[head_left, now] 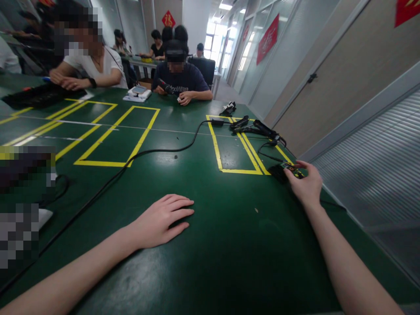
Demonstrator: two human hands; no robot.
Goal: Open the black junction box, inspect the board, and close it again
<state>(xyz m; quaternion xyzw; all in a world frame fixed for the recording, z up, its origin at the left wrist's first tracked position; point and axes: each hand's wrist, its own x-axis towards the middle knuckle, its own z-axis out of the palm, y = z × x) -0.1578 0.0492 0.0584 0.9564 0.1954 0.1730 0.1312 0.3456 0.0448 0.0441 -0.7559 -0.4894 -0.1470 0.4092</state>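
Note:
My left hand [163, 220] lies flat on the green table [210, 236], palm down, fingers stretched out and close together, holding nothing. My right hand [306, 183] reaches to the table's right edge and rests on a small black device [282, 171] with coloured markings; its fingers curl over the device. A thin black cord runs from that device up to a black handheld tool [265, 129] lying further back.
Yellow tape rectangles [236, 151] mark the tabletop. A long black cable [147, 152] crosses it from the left front to a plug by the tool. Two people sit at the far side, one holding a tool beside a white scale [139, 92]. A wall runs along the right.

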